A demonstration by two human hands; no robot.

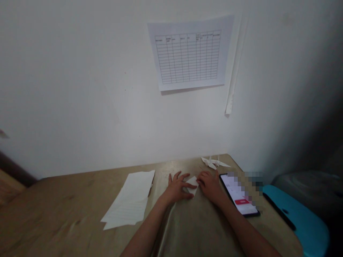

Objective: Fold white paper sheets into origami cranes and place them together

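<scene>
A small folded piece of white paper point(193, 180) lies on the tabletop between my two hands. My left hand point(174, 190) is spread out, with its index finger and thumb resting on the paper and the other fingers stretched over the table. On the paper's right edge, my right hand point(210, 186) has its fingers curled together and pinches it. Just beyond the right hand are folded white paper shapes point(213, 162), with pointed, wing-like parts. To the left lies a small stack of white paper sheets point(131, 201), slightly fanned.
A phone point(237, 194) with a lit screen, partly pixelated, lies right of my right forearm. The brown table point(66, 210) meets a white wall bearing a printed grid sheet point(190, 57) and a hanging white strip point(235, 71). Beyond the right edge is a turquoise object point(300, 214).
</scene>
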